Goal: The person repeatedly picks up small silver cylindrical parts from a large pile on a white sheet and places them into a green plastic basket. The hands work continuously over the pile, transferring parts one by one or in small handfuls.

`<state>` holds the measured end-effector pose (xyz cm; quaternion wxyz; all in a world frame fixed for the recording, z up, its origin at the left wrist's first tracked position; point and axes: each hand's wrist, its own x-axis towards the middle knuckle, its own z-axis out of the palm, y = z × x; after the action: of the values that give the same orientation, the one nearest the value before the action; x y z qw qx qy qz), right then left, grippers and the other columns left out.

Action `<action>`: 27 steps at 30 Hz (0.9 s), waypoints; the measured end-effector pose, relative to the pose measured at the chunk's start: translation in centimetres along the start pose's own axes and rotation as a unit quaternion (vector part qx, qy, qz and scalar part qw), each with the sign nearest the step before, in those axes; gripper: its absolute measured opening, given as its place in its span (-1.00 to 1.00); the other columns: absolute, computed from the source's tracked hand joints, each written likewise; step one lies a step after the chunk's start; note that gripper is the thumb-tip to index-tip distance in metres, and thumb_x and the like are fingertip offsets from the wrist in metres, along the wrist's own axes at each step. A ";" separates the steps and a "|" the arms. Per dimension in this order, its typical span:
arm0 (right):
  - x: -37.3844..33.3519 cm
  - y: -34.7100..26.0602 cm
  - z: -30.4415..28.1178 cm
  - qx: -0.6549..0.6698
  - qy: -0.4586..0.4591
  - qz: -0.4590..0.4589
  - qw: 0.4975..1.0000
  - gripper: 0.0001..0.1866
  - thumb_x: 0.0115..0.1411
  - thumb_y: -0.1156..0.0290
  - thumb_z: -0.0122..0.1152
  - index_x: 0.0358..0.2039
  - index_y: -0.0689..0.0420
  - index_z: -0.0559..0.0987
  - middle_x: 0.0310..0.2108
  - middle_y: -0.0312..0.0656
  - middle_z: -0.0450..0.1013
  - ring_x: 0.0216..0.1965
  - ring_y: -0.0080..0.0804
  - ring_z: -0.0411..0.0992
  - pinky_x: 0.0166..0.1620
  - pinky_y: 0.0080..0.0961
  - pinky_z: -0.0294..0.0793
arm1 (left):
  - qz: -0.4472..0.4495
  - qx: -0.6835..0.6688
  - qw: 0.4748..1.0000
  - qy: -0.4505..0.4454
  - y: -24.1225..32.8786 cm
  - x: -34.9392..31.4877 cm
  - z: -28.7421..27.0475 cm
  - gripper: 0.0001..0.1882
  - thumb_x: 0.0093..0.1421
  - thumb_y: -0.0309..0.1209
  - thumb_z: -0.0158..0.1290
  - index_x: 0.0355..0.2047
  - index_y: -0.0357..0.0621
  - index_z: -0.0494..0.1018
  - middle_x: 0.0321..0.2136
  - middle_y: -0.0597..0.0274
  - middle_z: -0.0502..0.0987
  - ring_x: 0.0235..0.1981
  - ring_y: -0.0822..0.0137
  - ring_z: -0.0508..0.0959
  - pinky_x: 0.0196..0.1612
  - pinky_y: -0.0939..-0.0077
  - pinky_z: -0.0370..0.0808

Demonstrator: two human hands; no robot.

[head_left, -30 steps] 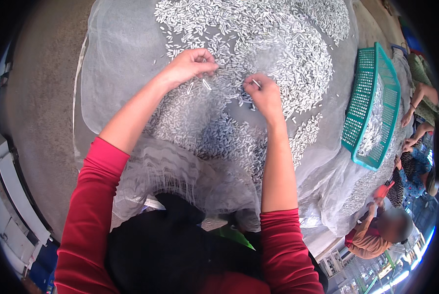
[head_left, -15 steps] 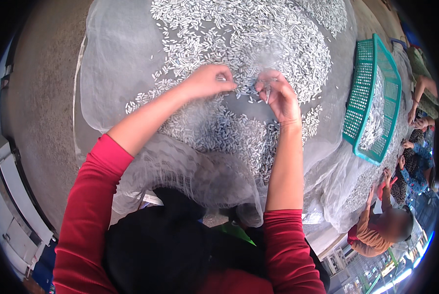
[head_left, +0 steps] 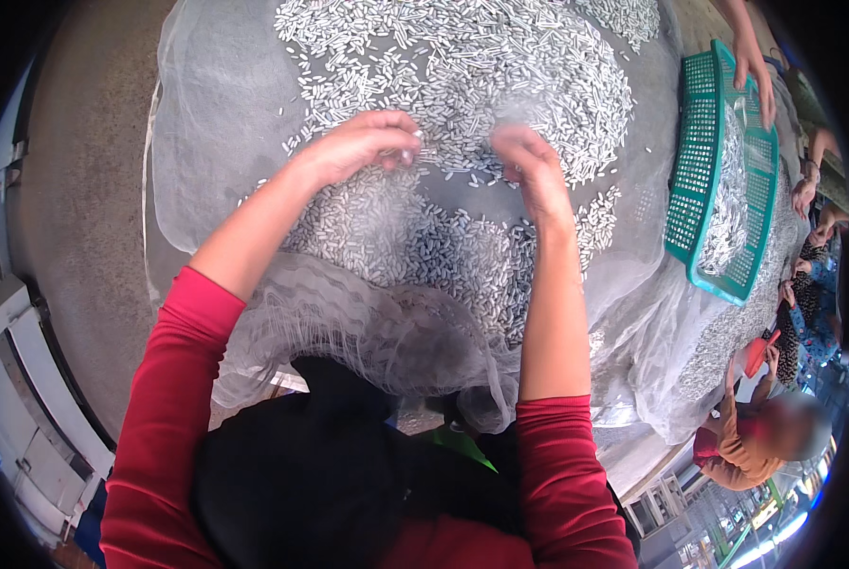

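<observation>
Many small silvery-white capsule-shaped pieces [head_left: 557, 85] lie spread over a table covered with pale netting [head_left: 211, 114]. My left hand [head_left: 360, 147] is over the near left part of the spread, its fingers curled in a pinch with pale pieces showing at the fingertips. Across a narrow gap, my right hand [head_left: 536, 171] bends down at the inner edge of the far heap. Its fingers are curled and blurred, and what they hold is hidden. A nearer heap of the pieces [head_left: 462, 256] lies between my forearms.
A green plastic basket [head_left: 695, 161] with shiny silvery contents stands at the right, another person's hand [head_left: 752, 76] at its rim. Farther right, several people work along the table, one near a red scoop-like thing [head_left: 756, 353]. Bunched netting [head_left: 377, 318] hangs along the near edge.
My left hand has moved left and slightly away from me. The right hand has turned downward, hiding the pieces seen in its fingers before. Another person's hand has come to the green basket.
</observation>
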<state>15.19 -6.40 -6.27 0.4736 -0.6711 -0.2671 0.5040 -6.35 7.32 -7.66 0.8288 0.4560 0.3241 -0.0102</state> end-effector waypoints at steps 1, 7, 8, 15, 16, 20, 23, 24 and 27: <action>-0.2 0.0 -0.4 0.071 0.027 0.065 0.995 -0.95 0.08 0.41 0.25 -0.43 0.06 0.57 -0.50 -0.44 0.43 -0.48 -0.67 0.29 -0.39 -0.69 0.25 | 0.012 -0.031 0.999 -0.012 0.2 -0.6 -0.3 -0.81 0.20 -0.44 0.03 -0.18 -0.16 0.41 -0.43 0.33 0.47 -0.39 0.55 0.42 -0.44 0.70 0.28; -0.5 1.1 -1.3 0.123 -0.008 0.050 0.991 -0.95 0.09 0.43 0.24 -0.43 0.03 0.53 -0.48 -0.47 0.43 -0.53 -0.73 0.20 -0.47 -0.70 0.15 | 0.017 0.102 0.994 0.035 0.3 -0.2 0.1 -0.79 0.12 -0.38 0.08 -0.23 -0.15 0.46 -0.41 0.27 0.52 -0.36 0.41 0.51 -0.33 0.52 0.42; -0.4 1.2 -1.3 0.136 0.002 0.071 0.988 -0.95 0.08 0.42 0.24 -0.42 0.06 0.55 -0.46 -0.44 0.45 -0.50 -0.71 0.25 -0.45 -0.70 0.19 | 0.078 0.206 0.974 0.053 -0.2 0.1 0.6 -0.78 0.11 -0.38 0.08 -0.23 -0.15 0.45 -0.41 0.23 0.52 -0.36 0.35 0.52 -0.33 0.49 0.43; 2.9 1.4 2.2 -0.347 0.145 0.021 0.926 -0.79 0.01 0.23 0.30 -0.37 0.06 0.63 -0.41 -0.14 0.56 -0.33 -0.34 0.52 -0.26 -0.44 0.45 | 0.220 0.611 0.747 0.143 -2.6 1.4 4.2 -0.86 0.08 -0.41 0.06 -0.33 -0.16 0.45 -0.34 0.06 0.47 -0.27 -0.02 0.51 -0.20 0.17 0.48; 3.5 1.3 2.8 -0.421 0.162 0.040 0.892 -0.78 -0.03 0.20 0.33 -0.38 0.01 0.64 -0.43 -0.09 0.56 -0.33 -0.28 0.53 -0.24 -0.40 0.47 | 0.221 0.605 0.751 0.145 -2.7 1.5 4.2 -0.86 0.09 -0.41 0.05 -0.33 -0.16 0.45 -0.34 0.07 0.48 -0.28 0.01 0.52 -0.21 0.20 0.49; 3.6 0.9 2.5 -0.319 0.133 -0.048 0.937 -0.80 0.04 0.26 0.26 -0.34 0.06 0.61 -0.37 -0.08 0.56 -0.30 -0.24 0.53 -0.29 -0.40 0.45 | 0.223 0.454 0.854 0.124 -2.0 1.2 3.0 -0.89 0.14 -0.44 0.03 -0.32 -0.15 0.45 -0.39 0.22 0.49 -0.31 0.22 0.53 -0.26 0.36 0.47; 0.7 0.8 -0.3 0.172 -0.009 0.049 0.984 -0.83 0.07 0.38 0.20 -0.33 0.16 0.52 -0.37 -0.15 0.51 -0.34 -0.35 0.49 -0.36 -0.51 0.37 | 0.105 0.165 0.980 0.039 -0.5 -0.1 1.0 -0.87 0.18 -0.41 0.00 -0.28 -0.13 0.44 -0.41 0.36 0.48 -0.35 0.46 0.46 -0.35 0.58 0.36; -0.4 1.1 -0.7 0.208 -0.038 0.047 0.976 -0.84 0.07 0.42 0.19 -0.33 0.17 0.50 -0.37 -0.17 0.50 -0.35 -0.38 0.47 -0.37 -0.53 0.34 | 0.029 0.008 1.000 -0.009 0.0 -0.6 0.4 -0.86 0.19 -0.37 0.01 -0.27 -0.13 0.43 -0.41 0.36 0.47 -0.36 0.48 0.44 -0.39 0.61 0.33; -2.7 1.6 -0.9 0.237 -0.070 0.045 0.968 -0.86 0.08 0.43 0.18 -0.36 0.19 0.49 -0.39 -0.23 0.48 -0.39 -0.44 0.46 -0.38 -0.55 0.33 | 0.037 -0.074 0.996 -0.025 0.6 -1.5 0.1 -0.85 0.21 -0.31 0.01 -0.31 -0.09 0.40 -0.40 0.34 0.46 -0.37 0.54 0.42 -0.42 0.65 0.28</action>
<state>14.86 -9.67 -6.51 0.5761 -0.5143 -0.1416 0.6193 -7.23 7.20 -6.34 0.8678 0.4050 0.2862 0.0327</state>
